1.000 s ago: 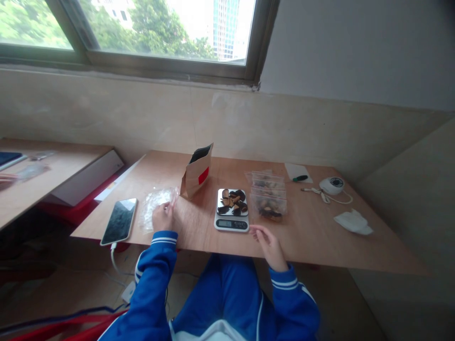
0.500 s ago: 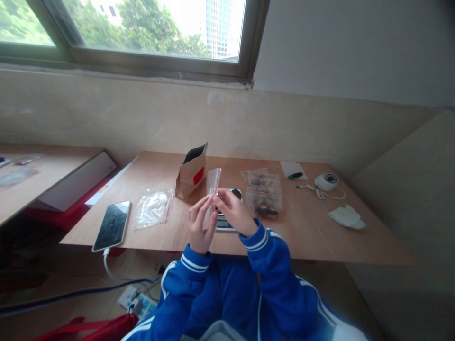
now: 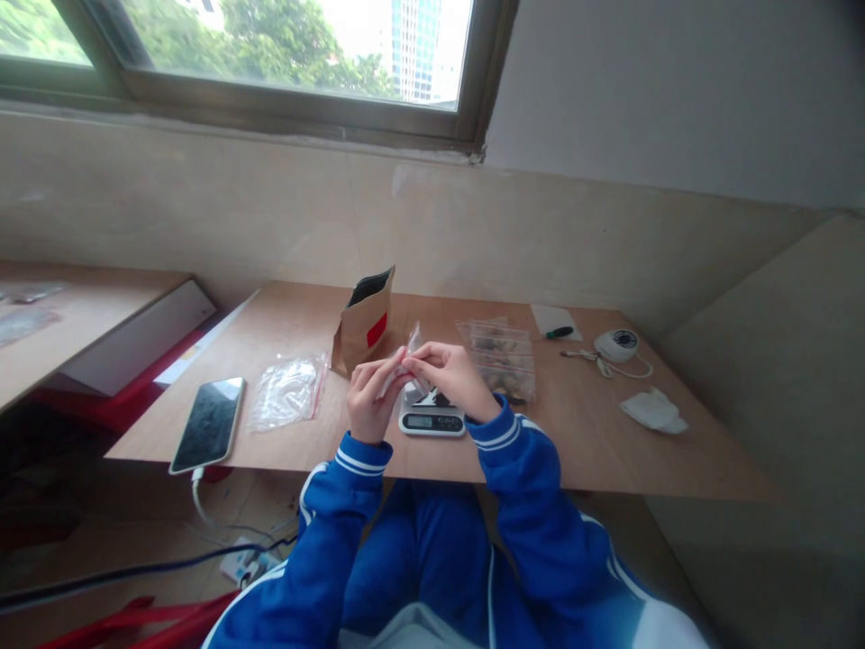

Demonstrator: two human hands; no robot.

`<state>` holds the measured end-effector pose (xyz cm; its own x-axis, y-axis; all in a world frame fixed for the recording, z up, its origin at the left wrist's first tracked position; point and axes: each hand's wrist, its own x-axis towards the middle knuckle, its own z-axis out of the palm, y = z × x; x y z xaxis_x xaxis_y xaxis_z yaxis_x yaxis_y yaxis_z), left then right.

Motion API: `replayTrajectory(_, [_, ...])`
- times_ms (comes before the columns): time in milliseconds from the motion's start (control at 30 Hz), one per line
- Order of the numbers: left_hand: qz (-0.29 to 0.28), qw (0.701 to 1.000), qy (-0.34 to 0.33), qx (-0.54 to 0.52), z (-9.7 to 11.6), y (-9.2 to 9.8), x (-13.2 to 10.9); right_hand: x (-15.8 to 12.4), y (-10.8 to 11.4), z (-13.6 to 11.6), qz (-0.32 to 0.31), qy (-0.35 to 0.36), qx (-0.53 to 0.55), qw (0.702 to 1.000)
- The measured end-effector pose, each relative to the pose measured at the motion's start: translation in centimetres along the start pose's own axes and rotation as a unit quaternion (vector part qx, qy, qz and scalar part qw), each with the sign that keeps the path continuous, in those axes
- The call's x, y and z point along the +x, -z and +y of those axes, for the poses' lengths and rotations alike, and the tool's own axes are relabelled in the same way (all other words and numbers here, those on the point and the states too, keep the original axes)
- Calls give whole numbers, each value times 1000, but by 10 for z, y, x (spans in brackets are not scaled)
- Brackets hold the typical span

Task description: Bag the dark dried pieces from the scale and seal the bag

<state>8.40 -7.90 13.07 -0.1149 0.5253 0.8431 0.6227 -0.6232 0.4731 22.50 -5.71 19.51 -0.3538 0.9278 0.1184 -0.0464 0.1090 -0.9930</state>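
Observation:
Between my fingers is a small clear zip bag (image 3: 414, 341), held at its edge over the table. My left hand (image 3: 373, 397) pinches it from the left, and my right hand (image 3: 454, 374) pinches it from the right; the fingertips of both almost meet. Beneath them sits a white digital scale (image 3: 432, 422) with dark pieces on its platform, partly hidden by my right hand. Behind my left hand stands an open brown paper pouch (image 3: 361, 329) with a red label. Filled zip bags (image 3: 504, 356) lie in an overlapping row to the right.
A stack of flat zip bags (image 3: 287, 392) and a charging phone (image 3: 208, 425) are on the left. To the right lie a green-handled screwdriver (image 3: 559, 333), a white dome camera (image 3: 616, 345) with its cable, and a crumpled white tissue (image 3: 654, 411).
The bag has turned from upright to slanted between my hands. My hands have risen slightly, and the scale's display now shows below them.

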Motion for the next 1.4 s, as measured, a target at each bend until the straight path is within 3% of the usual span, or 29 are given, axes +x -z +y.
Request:
replayTrajectory(67, [18,999,41,-9,-1,2,2,3,4,1,-3,-9,5,1000])
replayTrajectory(133, [72,990,118,-23,-2,4,4,5,12,4,16,-25,6,1000])
replayTrajectory(200, [142,968,204,-42,-5,7,7,6,22,9,37,-48,0,998])
replayTrajectory(267, [173,949,257,-60,-9,9,9,6,32,17,30,-54,-29,998])
replayTrajectory(333, [160,945,276,-71,-13,10,10,4,40,31,3,-31,-73,997])
replayTrajectory(400, [140,948,275,-71,-15,10,8,-2,45,52,13,10,-148,989])
replayTrajectory(533, [97,958,262,-58,-14,8,-1,-21,49,104,123,43,-366,922])
replayTrajectory(600, [87,956,271,-70,-12,6,-6,-28,50,126,115,40,-417,901])
replayTrajectory(700, [98,944,295,-111,-10,3,-11,-29,55,143,64,43,-443,893])
replayTrajectory(867, [101,932,321,-135,-11,0,-17,-20,65,148,23,43,-443,895])
replayTrajectory(1133, [80,924,347,-136,-14,-5,-32,-24,65,144,88,60,-429,897])
replayTrajectory(1400, [55,909,382,-157,-12,-11,-39,-15,60,134,82,60,-435,895])
